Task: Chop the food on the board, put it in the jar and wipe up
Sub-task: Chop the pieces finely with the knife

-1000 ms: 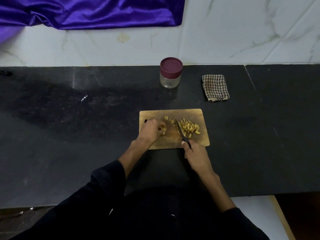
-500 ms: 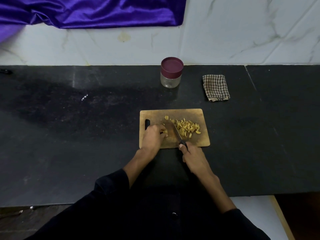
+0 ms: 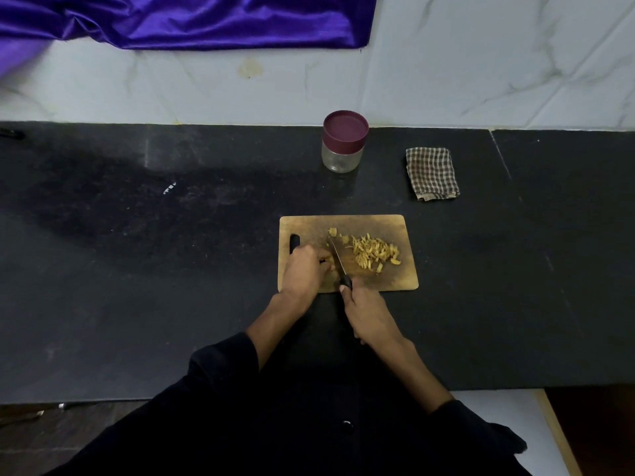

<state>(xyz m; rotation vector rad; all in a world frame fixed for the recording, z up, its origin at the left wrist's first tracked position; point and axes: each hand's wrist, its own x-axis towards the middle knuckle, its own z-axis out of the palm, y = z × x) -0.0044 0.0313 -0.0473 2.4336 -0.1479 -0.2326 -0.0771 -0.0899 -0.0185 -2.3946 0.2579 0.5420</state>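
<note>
Chopping continues: my right hand (image 3: 369,312) grips the knife (image 3: 338,261), my left hand (image 3: 304,269) pins uncut food (image 3: 328,261); jar (image 3: 344,142) lidded, cloth (image 3: 432,173) untouched.

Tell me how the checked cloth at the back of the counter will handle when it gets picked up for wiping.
The checked cloth lies folded flat with soft, uneven edges, so it will probably be floppy and unfold when lifted by one corner. It looks thin, so likely light. Being fabric, it should not slip from the fingers or roll.
</note>
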